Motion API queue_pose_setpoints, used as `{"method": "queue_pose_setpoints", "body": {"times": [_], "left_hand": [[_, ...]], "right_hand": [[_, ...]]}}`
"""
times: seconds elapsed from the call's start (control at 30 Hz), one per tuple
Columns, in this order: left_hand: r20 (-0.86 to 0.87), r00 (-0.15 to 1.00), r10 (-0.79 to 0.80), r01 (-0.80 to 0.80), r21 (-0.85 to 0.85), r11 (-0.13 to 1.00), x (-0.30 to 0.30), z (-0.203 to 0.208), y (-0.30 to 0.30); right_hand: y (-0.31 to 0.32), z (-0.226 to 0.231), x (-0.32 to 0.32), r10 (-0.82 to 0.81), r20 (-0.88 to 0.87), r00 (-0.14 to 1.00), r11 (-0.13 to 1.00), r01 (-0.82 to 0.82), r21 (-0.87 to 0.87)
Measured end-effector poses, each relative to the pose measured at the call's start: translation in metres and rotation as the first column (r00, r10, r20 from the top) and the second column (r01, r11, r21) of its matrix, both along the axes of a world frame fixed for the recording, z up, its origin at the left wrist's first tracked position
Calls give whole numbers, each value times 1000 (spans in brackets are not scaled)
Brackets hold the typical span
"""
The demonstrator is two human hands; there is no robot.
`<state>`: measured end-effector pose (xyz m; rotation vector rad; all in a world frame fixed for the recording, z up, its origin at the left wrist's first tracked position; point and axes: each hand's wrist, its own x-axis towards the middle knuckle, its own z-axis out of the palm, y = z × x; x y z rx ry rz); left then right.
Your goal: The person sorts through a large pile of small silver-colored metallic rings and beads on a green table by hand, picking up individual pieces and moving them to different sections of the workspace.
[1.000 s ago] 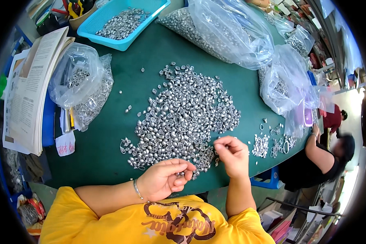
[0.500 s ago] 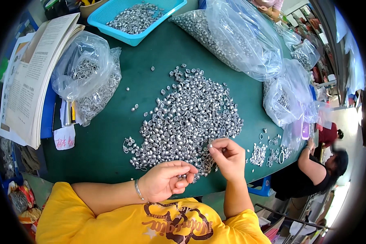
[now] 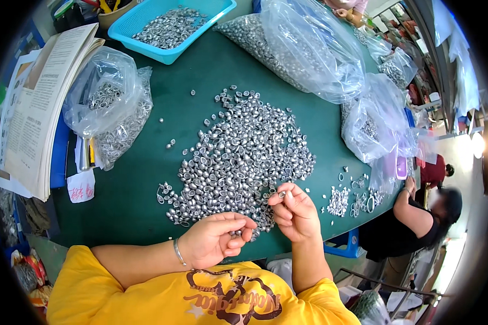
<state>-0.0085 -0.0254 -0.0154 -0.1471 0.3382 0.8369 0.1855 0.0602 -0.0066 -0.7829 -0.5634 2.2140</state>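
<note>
A broad heap of small silver teardrop-shaped metal pieces (image 3: 238,157) is spread over the green table in front of me. Raised at its near right edge, my right hand (image 3: 298,214) pinches a single small metal piece (image 3: 282,194) between thumb and fingertips. My left hand (image 3: 211,238), with a bangle (image 3: 179,252) on the wrist, is closed at the near edge of the heap. Its thumb and fingers are curled together, and what lies inside them is mostly hidden.
Beyond the heap are a turquoise basket (image 3: 168,53) of pieces and a large filled plastic bag (image 3: 255,49). Another filled bag (image 3: 124,135) and propped papers (image 3: 43,114) stand at left. Small loose parts (image 3: 339,201) lie at right, near a seated person (image 3: 417,227).
My right hand has turned and its fingers have moved slightly left, bringing the pinched piece into clearer sight. My left hand stays closed beside the heap. The whole view has shifted a little.
</note>
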Motion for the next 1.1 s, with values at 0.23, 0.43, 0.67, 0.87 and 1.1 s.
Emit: {"method": "queue_pose_setpoints", "body": {"times": [0.23,0.43,0.67,0.87,1.1], "left_hand": [[-30,1000,-1,1,-1,1000,2,2,0],[-32,999,-2,2,3,1000,1,2,-3],[-14,1000,0,1,31,1000,3,2,-3],[-25,1000,4,-3,31,1000,2,4,-4],[-24,1000,10,-9,20,1000,3,2,-5]], "right_hand": [[-4,1,3,16,-35,999,999,-18,-45],[-5,8,-1,14,-113,993,998,-21,-61],[6,12,-36,-613,683,397,359,-630,689],[10,1,-35,-606,698,381,337,-672,659],[-4,-3,-27,-322,602,731,761,-179,624]]}}
